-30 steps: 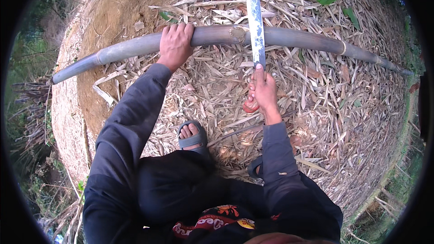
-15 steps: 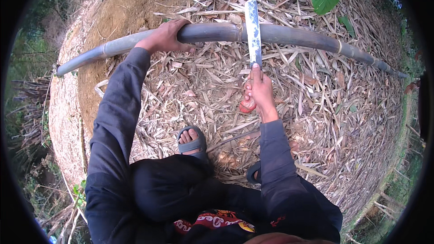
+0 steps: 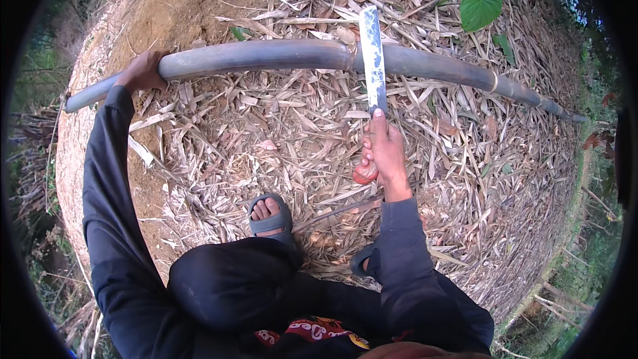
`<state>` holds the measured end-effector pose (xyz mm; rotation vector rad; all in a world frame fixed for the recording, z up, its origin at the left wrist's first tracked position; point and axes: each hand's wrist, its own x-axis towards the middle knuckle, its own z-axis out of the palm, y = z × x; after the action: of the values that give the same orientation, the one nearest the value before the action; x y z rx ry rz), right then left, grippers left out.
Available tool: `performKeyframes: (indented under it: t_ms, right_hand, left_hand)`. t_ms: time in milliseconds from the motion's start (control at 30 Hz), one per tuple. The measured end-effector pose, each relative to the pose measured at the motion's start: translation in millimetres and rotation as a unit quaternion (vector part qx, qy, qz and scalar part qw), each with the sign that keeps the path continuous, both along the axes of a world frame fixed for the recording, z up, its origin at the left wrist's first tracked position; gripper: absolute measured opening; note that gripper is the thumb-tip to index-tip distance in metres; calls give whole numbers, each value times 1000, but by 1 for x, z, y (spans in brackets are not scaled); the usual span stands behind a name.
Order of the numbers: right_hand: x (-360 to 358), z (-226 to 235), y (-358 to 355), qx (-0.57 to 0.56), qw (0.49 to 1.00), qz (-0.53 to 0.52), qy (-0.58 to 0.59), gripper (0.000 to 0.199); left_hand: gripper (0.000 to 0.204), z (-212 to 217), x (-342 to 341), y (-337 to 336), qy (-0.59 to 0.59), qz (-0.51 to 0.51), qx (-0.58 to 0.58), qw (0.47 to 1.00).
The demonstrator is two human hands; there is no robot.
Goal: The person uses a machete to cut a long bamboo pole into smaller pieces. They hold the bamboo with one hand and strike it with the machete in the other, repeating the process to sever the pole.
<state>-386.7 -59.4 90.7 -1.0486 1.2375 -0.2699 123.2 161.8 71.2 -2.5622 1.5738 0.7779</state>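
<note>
A long grey bamboo pole (image 3: 266,55) lies across the ground from left to right. My left hand (image 3: 141,72) grips it far out toward its left end. My right hand (image 3: 383,149) holds a machete (image 3: 372,60) by its reddish handle. The flat blade points away from me and rests across the pole near one of its joints. My sandalled foot (image 3: 269,216) stands below, between my arms.
Dry bamboo leaves and husks (image 3: 279,139) cover the ground. A bare earth mound (image 3: 166,6) rises at the upper left. A broad green leaf (image 3: 480,5) stands behind the pole. The ground drops off at the right toward green growth (image 3: 585,239).
My left hand has slid leftward along the pole, away from the blade. The machete stays across the pole at about the same spot.
</note>
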Motion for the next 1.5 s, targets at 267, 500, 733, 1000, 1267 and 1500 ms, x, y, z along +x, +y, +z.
performKeyframes:
  t_ms: [267,500,733,1000,1267,1500]
  right_hand:
    - [-56,15,-65,-65,977,-198,-52,45]
    - [-26,9,12,21,995,-90,-25,41]
    - [-42,24,-21,-11,967,-226,-119,52]
    - [-27,4,22,89,996,-30,6,52]
    - [-19,-1,7,23,970,-207,-123,44]
    - [-22,12,-4,-15,946,-283,-157,49]
  left_hand:
    - [50,-6,-47,34,-158,31,-158,974]
    - [44,-23,-78,48,-260,38,-220,940]
    - [41,-29,-81,57,-308,50,-253,916]
    - [44,-29,-79,60,-300,37,-238,923]
    - [50,-31,-78,49,-296,45,-231,926]
    - [50,-30,-78,51,-301,48,-243,921]
